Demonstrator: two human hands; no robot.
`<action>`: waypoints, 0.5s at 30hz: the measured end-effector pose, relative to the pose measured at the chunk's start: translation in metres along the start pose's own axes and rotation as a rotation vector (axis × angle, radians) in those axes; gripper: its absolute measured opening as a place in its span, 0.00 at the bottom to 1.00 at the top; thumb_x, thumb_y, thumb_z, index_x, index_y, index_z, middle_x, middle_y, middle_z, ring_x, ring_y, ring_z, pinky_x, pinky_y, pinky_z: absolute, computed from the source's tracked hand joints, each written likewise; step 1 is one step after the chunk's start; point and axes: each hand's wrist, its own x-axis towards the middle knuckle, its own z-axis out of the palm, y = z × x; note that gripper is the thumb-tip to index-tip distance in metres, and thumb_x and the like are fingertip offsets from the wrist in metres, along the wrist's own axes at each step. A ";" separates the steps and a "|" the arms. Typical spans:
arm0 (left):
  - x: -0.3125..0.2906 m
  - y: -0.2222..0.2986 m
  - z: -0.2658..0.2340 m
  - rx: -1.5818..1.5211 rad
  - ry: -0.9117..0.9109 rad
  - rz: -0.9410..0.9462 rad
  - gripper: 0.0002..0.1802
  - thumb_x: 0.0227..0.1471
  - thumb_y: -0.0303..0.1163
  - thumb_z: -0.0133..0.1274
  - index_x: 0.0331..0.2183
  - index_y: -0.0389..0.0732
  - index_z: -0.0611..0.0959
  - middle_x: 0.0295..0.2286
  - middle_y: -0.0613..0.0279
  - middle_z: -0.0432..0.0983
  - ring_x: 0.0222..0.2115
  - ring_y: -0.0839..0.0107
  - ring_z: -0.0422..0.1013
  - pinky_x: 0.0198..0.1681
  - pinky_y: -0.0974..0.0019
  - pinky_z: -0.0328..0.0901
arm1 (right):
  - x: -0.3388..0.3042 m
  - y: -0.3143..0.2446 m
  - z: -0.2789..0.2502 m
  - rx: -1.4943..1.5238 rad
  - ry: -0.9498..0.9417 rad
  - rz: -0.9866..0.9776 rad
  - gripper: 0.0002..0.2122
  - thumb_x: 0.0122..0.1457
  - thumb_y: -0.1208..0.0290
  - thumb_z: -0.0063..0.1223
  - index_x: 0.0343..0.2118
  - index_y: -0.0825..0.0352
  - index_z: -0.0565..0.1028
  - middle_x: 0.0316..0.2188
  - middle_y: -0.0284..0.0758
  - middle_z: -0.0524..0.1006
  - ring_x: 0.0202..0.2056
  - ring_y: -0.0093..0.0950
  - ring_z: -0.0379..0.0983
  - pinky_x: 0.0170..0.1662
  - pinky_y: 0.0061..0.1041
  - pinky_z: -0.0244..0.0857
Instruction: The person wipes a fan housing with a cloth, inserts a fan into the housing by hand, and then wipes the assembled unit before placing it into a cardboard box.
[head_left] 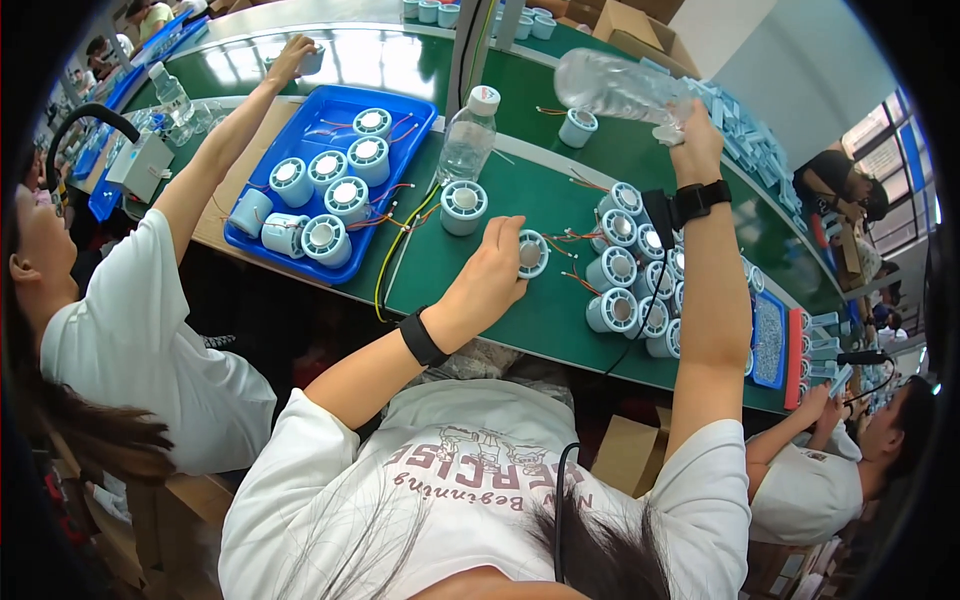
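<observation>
My left hand (487,280) is closed round a small light-blue motor (533,254), its slotted end turned to the right, above the green table. Beside it on the table stands another motor (463,207) with a round silver centre. My right hand (698,145) is raised over the table's far side, gripping a clear plastic bottle (620,85) by its narrow end. The bottle lies tilted sideways in the air, its base to the left. Below it, a single motor (578,128) sits on the far green surface. A capped clear bottle (470,135) stands upright behind the near motor.
A blue tray (345,100) at the left holds several motors with wires. More motors (618,266) stand grouped under my right forearm. Light-blue strips (740,130) are heaped at the far right. A co-worker's hand (290,60) reaches past the tray; another person (830,460) sits at right.
</observation>
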 end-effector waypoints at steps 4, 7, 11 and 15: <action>0.006 -0.005 -0.002 -0.010 -0.070 -0.035 0.33 0.35 0.19 0.60 0.47 0.33 0.69 0.44 0.47 0.67 0.44 0.50 0.69 0.46 0.60 0.67 | 0.014 0.011 -0.015 0.131 -0.146 0.124 0.13 0.61 0.63 0.51 0.38 0.70 0.70 0.34 0.37 0.77 0.31 0.27 0.74 0.30 0.23 0.67; 0.009 -0.001 -0.014 -0.094 -0.107 -0.105 0.32 0.36 0.23 0.63 0.46 0.34 0.69 0.42 0.48 0.69 0.43 0.53 0.70 0.45 0.61 0.67 | 0.012 0.018 -0.011 -0.007 -0.177 -0.099 0.13 0.62 0.62 0.51 0.38 0.69 0.70 0.33 0.37 0.77 0.31 0.27 0.74 0.31 0.22 0.67; 0.010 0.007 -0.031 -0.310 -0.020 -0.253 0.32 0.35 0.31 0.67 0.44 0.35 0.71 0.39 0.49 0.70 0.42 0.55 0.69 0.44 0.61 0.66 | -0.040 0.006 0.037 -0.436 -0.121 -0.814 0.16 0.62 0.59 0.51 0.41 0.69 0.71 0.33 0.36 0.77 0.32 0.28 0.74 0.32 0.22 0.68; 0.006 0.021 -0.043 -0.273 0.113 -0.203 0.35 0.35 0.35 0.69 0.45 0.36 0.72 0.38 0.54 0.72 0.41 0.64 0.71 0.44 0.64 0.67 | -0.083 0.045 0.078 -0.004 -0.448 -1.183 0.16 0.60 0.63 0.54 0.45 0.69 0.70 0.29 0.41 0.75 0.28 0.35 0.73 0.31 0.27 0.67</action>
